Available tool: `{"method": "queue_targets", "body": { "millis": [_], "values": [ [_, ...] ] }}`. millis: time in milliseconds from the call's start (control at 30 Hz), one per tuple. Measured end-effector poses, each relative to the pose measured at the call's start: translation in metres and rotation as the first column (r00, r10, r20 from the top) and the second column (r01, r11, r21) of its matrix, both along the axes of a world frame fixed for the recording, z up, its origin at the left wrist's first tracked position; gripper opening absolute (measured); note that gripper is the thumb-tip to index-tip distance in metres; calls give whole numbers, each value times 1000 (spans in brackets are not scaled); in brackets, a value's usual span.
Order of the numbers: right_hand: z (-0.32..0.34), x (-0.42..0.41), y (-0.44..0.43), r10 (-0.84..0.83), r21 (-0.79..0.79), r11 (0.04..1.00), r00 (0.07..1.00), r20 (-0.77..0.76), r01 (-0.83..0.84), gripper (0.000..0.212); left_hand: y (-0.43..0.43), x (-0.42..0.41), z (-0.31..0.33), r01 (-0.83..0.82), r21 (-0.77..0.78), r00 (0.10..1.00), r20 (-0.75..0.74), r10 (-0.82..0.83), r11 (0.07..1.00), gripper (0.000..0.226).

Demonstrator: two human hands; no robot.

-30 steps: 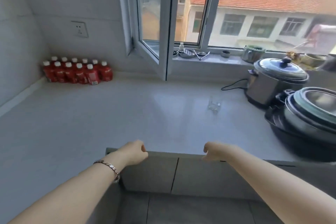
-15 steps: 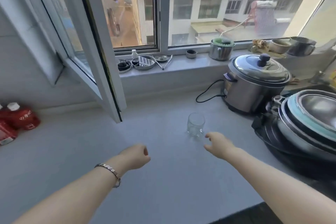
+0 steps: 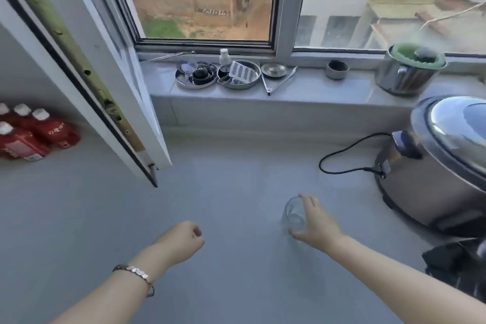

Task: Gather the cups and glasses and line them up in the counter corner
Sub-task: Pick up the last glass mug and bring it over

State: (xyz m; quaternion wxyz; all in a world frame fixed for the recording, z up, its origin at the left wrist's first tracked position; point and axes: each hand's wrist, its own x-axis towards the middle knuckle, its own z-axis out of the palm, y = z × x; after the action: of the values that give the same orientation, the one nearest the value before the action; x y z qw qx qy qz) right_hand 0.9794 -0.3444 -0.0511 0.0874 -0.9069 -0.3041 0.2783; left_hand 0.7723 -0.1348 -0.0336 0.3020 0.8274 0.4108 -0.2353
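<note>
The right hand (image 3: 317,221) curls around a clear glass (image 3: 292,214) standing upright mid-worktop, fingers on its far side and thumb near its base; whether the grip has closed cannot be told. The left hand (image 3: 181,241) hangs loosely fisted, holding nothing. Bare worktop (image 3: 223,179) spreads leftward toward red bottles (image 3: 34,134); a cooker (image 3: 436,166) crowds the right.

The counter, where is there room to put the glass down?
The counter is bare between the open window sash and the cooker, and in front of the red bottles. The windowsill is crowded with small dishes.
</note>
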Motion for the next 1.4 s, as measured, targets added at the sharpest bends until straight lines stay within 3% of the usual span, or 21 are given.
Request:
{"method": "queue_targets", "body": {
  "millis": [100, 233, 400, 500, 600, 967, 1267, 1400],
  "values": [
    [7, 10, 5, 98, -7, 995, 995, 6, -98, 91, -9, -11, 0, -94, 23, 995, -25, 94, 995, 14],
    [27, -3, 27, 360, -15, 933, 933, 13, -359, 90, -21, -40, 10, -199, 51, 979, -33, 201, 979, 7],
    [55, -77, 74, 659, 69, 748, 751, 39, -660, 95, -41, -115, 21, -381, 57, 924, -2, 382, 923, 7],
    [65, -147, 97, 778, 120, 617, 626, 56, -778, 94, -60, -180, 30, -517, 69, 856, 17, 517, 853, 21],
    [73, -231, 108, 860, 143, 492, 504, 72, -859, 93, -91, -258, 41, -637, 65, 771, 47, 635, 768, 15],
    [105, -575, 69, 987, 113, 114, 125, 102, -987, 91, -255, -595, 66, -895, 155, 432, 75, 899, 418, 8],
    [117, -808, 50, 992, 103, -68, -56, 117, -992, 97, -356, -793, 88, -980, 163, 133, 92, 987, 117, 7],
    [105, -894, 55, 988, 118, -124, -111, 108, -985, 96, -367, -868, 81, -987, 152, 69, 71, 995, 58, 22]
  ]
}}
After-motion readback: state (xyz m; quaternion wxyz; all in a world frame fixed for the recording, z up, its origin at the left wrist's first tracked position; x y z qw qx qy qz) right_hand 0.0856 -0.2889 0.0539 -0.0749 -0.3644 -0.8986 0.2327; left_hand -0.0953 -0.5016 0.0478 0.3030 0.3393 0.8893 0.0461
